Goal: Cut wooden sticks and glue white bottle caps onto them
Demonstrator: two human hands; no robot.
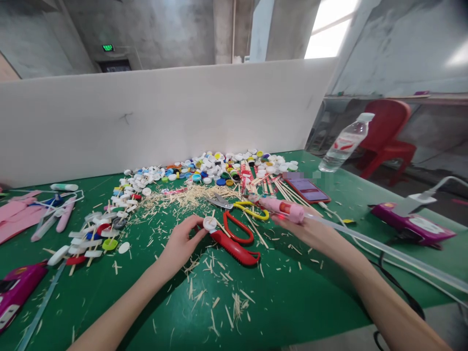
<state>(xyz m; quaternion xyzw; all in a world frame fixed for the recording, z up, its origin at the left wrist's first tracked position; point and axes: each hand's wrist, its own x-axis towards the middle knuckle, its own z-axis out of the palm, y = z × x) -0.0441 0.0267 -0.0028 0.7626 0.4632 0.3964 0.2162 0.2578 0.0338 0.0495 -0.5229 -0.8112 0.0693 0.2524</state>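
My left hand point(182, 242) pinches a white bottle cap point(209, 223) with a thin wooden stick through it, just above the green table point(285, 302). My right hand point(306, 225) is closed around a pink glue gun point(281, 207), whose nozzle points left toward the cap. A long clear glue stick point(383, 249) trails from the back of the gun to the right. Red-handled scissors point(237, 239) lie between the two hands, and yellow-handled cutters point(241, 207) lie just behind them.
A heap of coloured bottle caps point(215, 168) and wooden sticks sits at the back by a white partition point(164, 112). Cap-and-stick pieces point(95, 236) lie at the left. A phone point(307, 189), a water bottle point(345, 141) and purple glue guns point(413, 225) point(16, 292) are nearby.
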